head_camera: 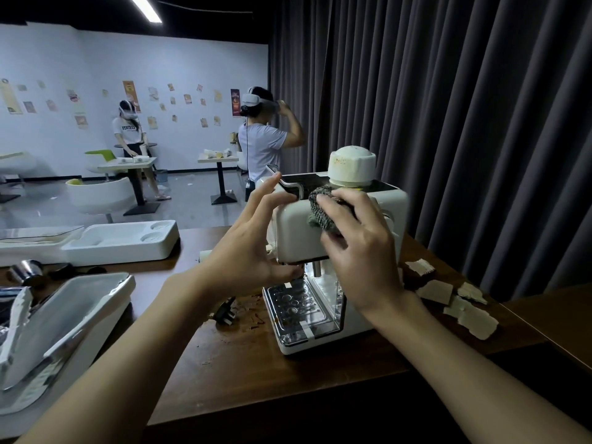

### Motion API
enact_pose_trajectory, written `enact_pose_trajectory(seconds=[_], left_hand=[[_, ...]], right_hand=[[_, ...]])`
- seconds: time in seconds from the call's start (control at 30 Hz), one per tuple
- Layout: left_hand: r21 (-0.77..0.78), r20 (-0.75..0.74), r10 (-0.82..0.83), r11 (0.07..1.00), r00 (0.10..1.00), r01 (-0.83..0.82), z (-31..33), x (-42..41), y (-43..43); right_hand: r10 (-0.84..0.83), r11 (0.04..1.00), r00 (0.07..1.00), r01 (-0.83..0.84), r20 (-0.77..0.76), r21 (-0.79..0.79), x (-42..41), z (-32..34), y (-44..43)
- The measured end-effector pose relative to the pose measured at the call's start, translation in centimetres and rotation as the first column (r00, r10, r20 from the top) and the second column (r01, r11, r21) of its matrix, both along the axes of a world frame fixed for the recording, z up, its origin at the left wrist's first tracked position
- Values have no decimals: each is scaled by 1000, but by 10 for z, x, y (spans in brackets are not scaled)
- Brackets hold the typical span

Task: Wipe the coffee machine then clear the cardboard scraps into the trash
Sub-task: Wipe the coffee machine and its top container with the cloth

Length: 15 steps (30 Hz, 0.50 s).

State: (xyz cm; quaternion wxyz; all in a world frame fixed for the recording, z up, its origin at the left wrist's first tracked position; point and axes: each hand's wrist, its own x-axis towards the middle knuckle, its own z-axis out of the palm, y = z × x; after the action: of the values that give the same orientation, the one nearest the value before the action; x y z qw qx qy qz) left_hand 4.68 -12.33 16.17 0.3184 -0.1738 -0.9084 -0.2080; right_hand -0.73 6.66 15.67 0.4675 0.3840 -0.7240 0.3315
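Wooden tabletop (240,363): coffee machine (290,232), likely rigid and slick, steadied by released left grip (253,238); right grip (358,245) clutches soft cloth (320,206); cardboard scraps (458,299), probably featherlight.

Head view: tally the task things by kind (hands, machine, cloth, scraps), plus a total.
hands: 2 (left hand, right hand)
coffee machine: 1
cloth: 1
cardboard scraps: 5 visible; they overlap, so there may be more
total: 9
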Motion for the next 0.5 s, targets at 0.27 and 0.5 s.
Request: enact_pose_trajectory(seconds=[0.27,0.5], left_hand=[[-17,36,-50,999,998,51,1,3,-1],[-21,73,-57,998,996,59,4,5,-5]], right_hand=[[65,990,995,-55,-77,127,1,-13,3],[87,995,996,-87,-9,42,9,-41,-12]])
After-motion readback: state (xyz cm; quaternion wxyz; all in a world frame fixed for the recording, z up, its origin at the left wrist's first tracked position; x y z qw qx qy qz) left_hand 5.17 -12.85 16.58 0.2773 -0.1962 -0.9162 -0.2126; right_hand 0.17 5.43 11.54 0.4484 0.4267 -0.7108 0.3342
